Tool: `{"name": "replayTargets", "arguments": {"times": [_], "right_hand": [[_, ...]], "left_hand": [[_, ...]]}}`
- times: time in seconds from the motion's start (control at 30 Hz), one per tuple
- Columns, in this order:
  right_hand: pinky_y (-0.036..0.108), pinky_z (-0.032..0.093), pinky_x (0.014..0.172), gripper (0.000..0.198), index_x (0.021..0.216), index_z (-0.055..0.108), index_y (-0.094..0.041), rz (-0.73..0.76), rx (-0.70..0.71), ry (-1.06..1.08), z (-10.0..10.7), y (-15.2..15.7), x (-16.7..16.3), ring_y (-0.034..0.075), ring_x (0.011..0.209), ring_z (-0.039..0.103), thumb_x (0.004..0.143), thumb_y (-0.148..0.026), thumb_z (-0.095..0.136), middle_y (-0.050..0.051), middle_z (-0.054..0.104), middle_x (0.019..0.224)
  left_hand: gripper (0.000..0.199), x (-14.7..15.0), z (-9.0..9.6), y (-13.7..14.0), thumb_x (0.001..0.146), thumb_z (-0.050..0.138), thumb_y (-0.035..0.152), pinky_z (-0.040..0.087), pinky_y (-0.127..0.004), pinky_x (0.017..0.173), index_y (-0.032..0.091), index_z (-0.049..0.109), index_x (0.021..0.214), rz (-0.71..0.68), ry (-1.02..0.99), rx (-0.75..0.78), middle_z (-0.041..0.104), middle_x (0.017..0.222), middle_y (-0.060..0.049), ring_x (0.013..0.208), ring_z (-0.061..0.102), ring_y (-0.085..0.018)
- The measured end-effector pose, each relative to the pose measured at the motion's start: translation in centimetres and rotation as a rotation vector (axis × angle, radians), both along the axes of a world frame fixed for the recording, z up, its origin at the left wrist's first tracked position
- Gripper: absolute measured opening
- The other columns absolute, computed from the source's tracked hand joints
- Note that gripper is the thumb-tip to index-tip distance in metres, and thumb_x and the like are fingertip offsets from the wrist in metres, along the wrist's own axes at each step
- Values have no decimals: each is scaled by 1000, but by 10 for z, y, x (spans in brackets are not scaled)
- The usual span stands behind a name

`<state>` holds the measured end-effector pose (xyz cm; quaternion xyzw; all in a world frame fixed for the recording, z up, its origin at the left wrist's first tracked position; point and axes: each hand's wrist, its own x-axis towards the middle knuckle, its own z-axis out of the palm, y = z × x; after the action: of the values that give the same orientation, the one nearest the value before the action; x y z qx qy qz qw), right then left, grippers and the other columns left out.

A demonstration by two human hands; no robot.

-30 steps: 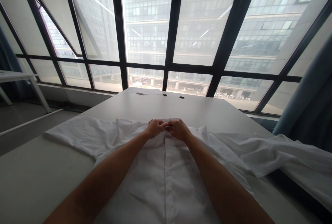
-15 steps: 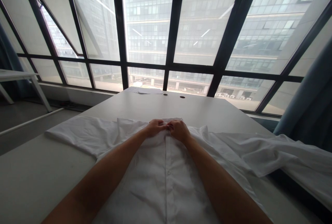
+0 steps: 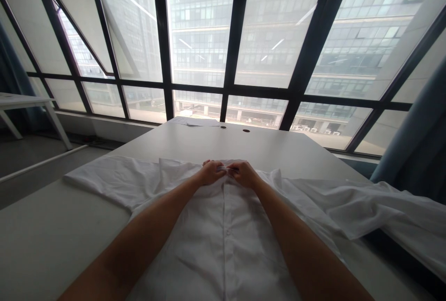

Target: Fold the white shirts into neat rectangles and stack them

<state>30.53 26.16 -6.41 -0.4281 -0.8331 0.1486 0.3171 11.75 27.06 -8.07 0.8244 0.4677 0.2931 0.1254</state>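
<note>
A white button-up shirt (image 3: 195,240) lies front up on the white table, its collar end away from me and its sleeves spread to both sides. At the collar, my left hand (image 3: 212,172) pinches the cloth left of the front opening. My right hand (image 3: 243,173) grips the other side of the collar, its fingertips close to those of the left. The small button between them, if any, is hidden by my fingers. Below, the button placket (image 3: 227,217) runs straight down the middle, with a button showing on it.
The white table (image 3: 195,140) reaches toward the windows, with papers (image 3: 198,122) at its far edge and two dark round holes. The right sleeve (image 3: 390,206) drapes over a dark gap at the table's side. A blue curtain (image 3: 414,129) hangs at right; another table (image 3: 24,101) stands left.
My fingertips have shifted slightly at the collar, and the hands sit a little differently on the cloth. The view has moved very slightly; the shirt lies as before.
</note>
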Motion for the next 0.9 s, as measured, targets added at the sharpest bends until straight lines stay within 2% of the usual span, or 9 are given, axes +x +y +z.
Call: {"name": "replayTargets", "arguments": {"times": [0.13,0.27,0.43,0.53,0.73,0.9], "right_hand": [[26,52,76,23,91,79,-16,-42,21,75,0,1,0,20,80,70,76,-14,61,4,78,88],[25,50,70,20,88,80,-17,-74,4,84,2,-1,-1,19,73,69,77,-18,63,4,78,82],[26,49,76,19,90,79,-18,-119,101,56,-3,-4,-5,19,80,70,79,-19,63,5,78,88],[25,49,76,20,92,78,-18,-134,125,68,-9,-5,-8,19,83,71,80,-18,62,5,78,90],[26,50,78,24,100,75,-17,-160,101,58,-11,-9,-13,20,87,72,83,-16,58,9,77,94],[25,49,69,18,94,73,-15,-202,147,99,-13,-7,-14,18,75,69,80,-16,61,8,76,83]], "left_hand": [[19,3,-3,1,83,57,30,33,-38,108,21,70,94,8,-2,42,73,85,-2,92,65,-20],[18,6,0,-2,84,55,29,39,-36,101,19,69,89,38,-23,47,71,81,-2,87,64,-20],[22,7,6,-6,86,54,31,45,-30,87,15,70,87,68,-93,-72,68,73,-1,77,63,-18],[26,6,8,-6,85,56,36,46,-28,81,15,71,89,67,-138,-118,67,73,-1,78,62,-19],[26,7,7,-5,84,57,36,46,-28,82,16,72,91,58,-140,-134,69,76,-1,81,63,-19],[22,9,8,-6,83,56,30,46,-27,82,15,72,89,79,-130,-111,69,73,1,76,63,-17]]}}
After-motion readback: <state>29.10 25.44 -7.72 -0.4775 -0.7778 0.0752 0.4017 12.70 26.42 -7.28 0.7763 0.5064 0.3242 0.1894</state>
